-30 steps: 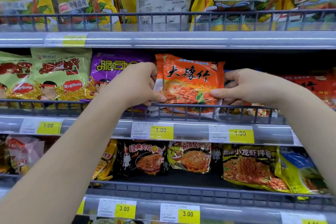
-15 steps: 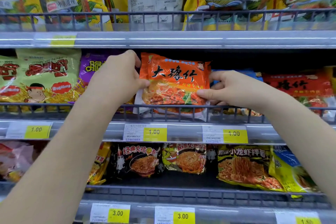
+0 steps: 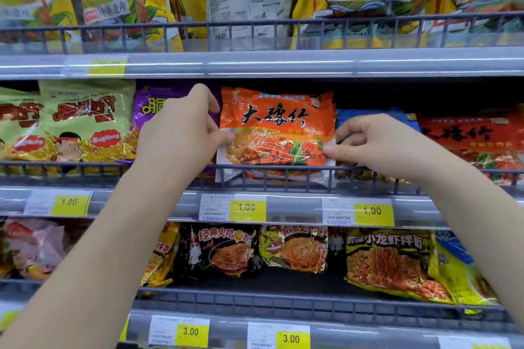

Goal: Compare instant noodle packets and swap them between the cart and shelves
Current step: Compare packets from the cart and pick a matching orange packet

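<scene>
I see the orange noodle packet (image 3: 276,130) upright on the middle shelf (image 3: 295,207) behind the wire rail (image 3: 85,167), long axis left-right, left hand (image 3: 181,133) and right hand (image 3: 377,142) each pinching a side edge, equally near.

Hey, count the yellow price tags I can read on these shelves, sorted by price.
1.00 tags: 3
3.00 tags: 2
Total: 5
The top tag is too blurred to read; cut-off ones at the bottom are left out.
</scene>
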`<move>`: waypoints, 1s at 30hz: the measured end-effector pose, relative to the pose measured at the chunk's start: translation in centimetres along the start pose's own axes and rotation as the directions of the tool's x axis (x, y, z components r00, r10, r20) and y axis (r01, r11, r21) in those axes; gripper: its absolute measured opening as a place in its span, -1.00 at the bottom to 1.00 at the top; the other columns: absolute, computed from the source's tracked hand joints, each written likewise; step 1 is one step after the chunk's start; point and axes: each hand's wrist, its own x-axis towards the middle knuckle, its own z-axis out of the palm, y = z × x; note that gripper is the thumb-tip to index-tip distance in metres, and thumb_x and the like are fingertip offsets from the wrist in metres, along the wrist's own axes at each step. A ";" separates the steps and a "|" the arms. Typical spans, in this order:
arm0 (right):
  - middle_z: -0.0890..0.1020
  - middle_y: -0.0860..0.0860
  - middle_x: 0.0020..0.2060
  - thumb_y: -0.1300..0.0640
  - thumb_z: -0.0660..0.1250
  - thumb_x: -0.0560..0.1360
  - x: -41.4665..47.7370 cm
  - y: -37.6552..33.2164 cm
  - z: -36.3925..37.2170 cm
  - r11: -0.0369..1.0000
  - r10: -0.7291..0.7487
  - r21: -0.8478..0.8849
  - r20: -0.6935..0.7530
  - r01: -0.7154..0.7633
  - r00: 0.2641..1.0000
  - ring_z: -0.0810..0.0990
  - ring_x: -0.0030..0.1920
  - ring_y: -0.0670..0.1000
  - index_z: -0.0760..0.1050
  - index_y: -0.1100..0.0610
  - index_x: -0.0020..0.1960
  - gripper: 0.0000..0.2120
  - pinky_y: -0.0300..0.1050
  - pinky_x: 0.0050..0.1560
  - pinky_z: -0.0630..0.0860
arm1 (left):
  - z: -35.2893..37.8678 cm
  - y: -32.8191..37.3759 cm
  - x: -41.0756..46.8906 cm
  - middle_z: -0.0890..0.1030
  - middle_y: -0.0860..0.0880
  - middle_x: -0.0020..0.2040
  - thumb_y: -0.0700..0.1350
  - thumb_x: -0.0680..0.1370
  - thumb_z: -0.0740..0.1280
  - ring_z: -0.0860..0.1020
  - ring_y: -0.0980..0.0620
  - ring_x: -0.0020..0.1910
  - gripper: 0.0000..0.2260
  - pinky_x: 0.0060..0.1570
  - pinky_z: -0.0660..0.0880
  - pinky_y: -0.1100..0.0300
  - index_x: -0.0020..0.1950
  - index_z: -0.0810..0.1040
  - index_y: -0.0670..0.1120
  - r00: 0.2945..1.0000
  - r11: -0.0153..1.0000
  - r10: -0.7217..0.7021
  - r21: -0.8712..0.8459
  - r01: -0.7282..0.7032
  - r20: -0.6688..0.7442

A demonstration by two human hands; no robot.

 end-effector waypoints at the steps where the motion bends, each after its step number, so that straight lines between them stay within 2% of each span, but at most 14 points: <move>1: 0.76 -0.13 -0.25 -0.21 0.45 0.50 -0.2 0.0 -0.1 1.000 -0.001 0.011 -0.002 0.001 1.000 0.70 -0.21 -0.11 0.60 -0.04 0.04 -0.73 -0.22 -0.25 0.49 | 0.0 -0.1 -0.3 0.63 0.15 -0.24 0.11 0.50 0.52 0.59 0.00 -0.04 -0.62 -0.06 0.57 -0.08 0.14 0.42 0.03 1.000 1.000 0.002 -0.020 -0.002 -0.016; 3: 0.75 -0.13 -0.28 -0.15 0.46 0.52 -0.6 0.0 -0.2 0.997 -0.008 0.075 -0.058 0.012 0.998 0.72 -0.24 -0.16 0.61 -0.01 0.03 -0.76 -0.17 -0.17 0.63 | 0.0 -0.3 -0.9 0.61 0.17 -0.24 0.13 0.50 0.51 0.58 0.00 -0.03 -0.64 -0.06 0.58 -0.10 0.12 0.42 0.05 0.999 0.999 0.007 -0.034 -0.009 -0.050; 5: 0.75 -0.15 -0.29 -0.11 0.46 0.54 -1.1 -0.1 -0.4 0.992 -0.019 0.116 -0.168 0.039 0.986 0.72 -0.27 -0.20 0.61 -0.01 0.02 -0.81 0.06 -0.07 0.71 | -0.1 -0.4 -1.4 0.61 0.19 -0.22 0.13 0.50 0.51 0.59 0.07 -0.10 -0.67 -0.07 0.59 -0.09 0.09 0.44 0.07 0.996 0.997 0.008 -0.076 -0.015 -0.089; 6: 0.74 -0.17 -0.29 -0.12 0.45 0.54 -1.4 -0.2 -0.5 0.990 -0.033 0.124 -0.217 0.061 0.976 0.72 -0.26 -0.22 0.61 -0.04 0.00 -0.84 0.11 -0.06 0.71 | -0.2 -0.5 -1.7 0.62 0.20 -0.21 0.12 0.50 0.51 0.59 0.12 -0.13 -0.69 -0.07 0.59 -0.07 0.08 0.46 0.08 0.995 0.993 0.009 -0.112 -0.021 -0.103; 8: 0.73 -0.20 -0.26 -0.12 0.45 0.54 -2.0 -0.4 -0.3 0.981 -0.089 0.142 -0.288 0.135 0.953 0.71 -0.22 -0.21 0.61 -0.10 -0.02 -0.89 0.01 -0.07 0.70 | -0.2 -0.6 -2.4 0.62 0.20 -0.19 0.10 0.49 0.52 0.59 0.23 -0.19 -0.73 -0.09 0.58 0.06 0.06 0.50 0.09 0.992 0.983 0.015 -0.181 -0.038 -0.126; 10: 0.72 -0.17 -0.23 -0.08 0.47 0.53 -2.5 -0.8 0.2 0.957 -0.156 0.181 -0.335 0.225 0.929 0.70 -0.18 -0.15 0.62 -0.11 -0.05 -0.93 -0.14 -0.08 0.66 | -0.3 -0.6 -3.4 0.64 0.20 -0.16 0.09 0.48 0.52 0.61 0.24 -0.18 -0.76 -0.15 0.49 0.34 0.03 0.52 0.09 0.991 0.968 0.013 -0.245 -0.046 -0.134; 11: 0.72 -0.15 -0.22 -0.05 0.48 0.53 -2.8 -1.0 0.6 0.940 -0.185 0.212 -0.342 0.268 0.921 0.69 -0.17 -0.12 0.63 -0.10 -0.05 -0.94 -0.16 -0.08 0.64 | -0.3 -0.6 -3.9 0.65 0.19 -0.15 0.09 0.48 0.52 0.61 0.25 -0.15 -0.76 -0.17 0.45 0.41 0.02 0.53 0.10 0.992 0.958 0.010 -0.282 -0.046 -0.127; 14: 0.72 -0.07 -0.20 -0.01 0.49 0.52 -3.4 -2.1 2.1 0.863 -0.254 0.362 -0.293 0.353 0.921 0.71 -0.15 -0.03 0.63 -0.08 -0.03 -0.93 -0.09 -0.06 0.62 | -0.5 -0.6 -5.6 0.67 0.19 -0.11 0.10 0.46 0.51 0.64 0.24 -0.11 -0.77 -0.17 0.46 0.40 0.01 0.53 0.12 0.996 0.928 0.011 -0.370 -0.045 -0.094; 18: 0.72 -0.02 -0.22 0.03 0.48 0.51 -4.0 -4.4 5.2 0.735 -0.329 0.574 -0.164 0.361 0.930 0.72 -0.23 -0.04 0.63 -0.04 0.00 -0.91 -0.18 -0.29 0.60 | -1.5 -1.4 -8.0 0.67 0.19 -0.03 0.05 0.47 0.50 0.65 0.22 -0.05 -0.81 -0.17 0.43 0.49 0.02 0.56 0.12 0.998 0.913 0.002 -0.407 -0.029 -0.068; 20: 0.72 0.01 -0.21 0.06 0.48 0.50 -4.3 -6.0 7.3 0.677 -0.357 0.657 -0.100 0.331 0.929 0.72 -0.27 -0.03 0.63 -0.01 0.01 -0.90 -0.23 -0.35 0.56 | -2.8 -2.3 -9.5 0.68 0.17 -0.02 0.05 0.48 0.49 0.66 0.21 -0.03 -0.82 -0.15 0.48 0.43 0.04 0.57 0.12 0.997 0.911 -0.022 -0.413 -0.013 -0.080; 23: 0.72 0.01 -0.23 0.07 0.49 0.50 -5.2 -9.0 10.7 0.602 -0.386 0.756 -0.008 0.258 0.922 0.69 -0.31 -0.05 0.63 0.01 0.02 -0.89 -0.22 -0.36 0.54 | -5.5 -4.4 -11.9 0.69 0.12 0.00 0.09 0.48 0.47 0.67 0.15 0.00 -0.79 -0.14 0.61 0.05 0.07 0.57 0.12 0.995 0.901 -0.067 -0.433 0.030 -0.071; 24: 0.72 0.02 -0.23 0.05 0.48 0.49 -5.8 -10.2 11.9 0.575 -0.387 0.787 0.023 0.222 0.922 0.68 -0.31 -0.05 0.63 0.02 0.02 -0.87 -0.21 -0.36 0.54 | -6.6 -5.3 -12.7 0.69 0.11 0.01 0.09 0.47 0.47 0.67 0.13 0.02 -0.78 -0.13 0.62 -0.02 0.08 0.57 0.11 0.994 0.901 -0.080 -0.432 0.043 -0.068; 26: 0.73 0.06 -0.22 0.02 0.47 0.47 -7.1 -12.9 14.4 0.525 -0.392 0.837 0.078 0.154 0.917 0.67 -0.31 -0.04 0.63 0.05 0.03 -0.82 -0.18 -0.36 0.54 | -9.1 -7.5 -14.4 0.69 0.09 0.02 0.08 0.46 0.47 0.67 0.11 0.03 -0.77 -0.09 0.62 0.00 0.08 0.58 0.09 0.991 0.899 -0.118 -0.432 0.077 -0.068; 30: 0.71 0.05 -0.25 0.13 0.46 0.51 -10.0 -19.8 19.8 0.493 -0.437 0.868 0.191 0.056 0.879 0.66 -0.33 -0.05 0.62 0.13 0.07 -0.84 -0.21 -0.36 0.53 | -15.2 -13.3 -18.2 0.70 0.11 0.04 0.10 0.45 0.48 0.67 0.12 0.06 -0.77 -0.12 0.60 -0.11 0.07 0.58 0.14 0.980 0.901 -0.187 -0.409 0.144 -0.067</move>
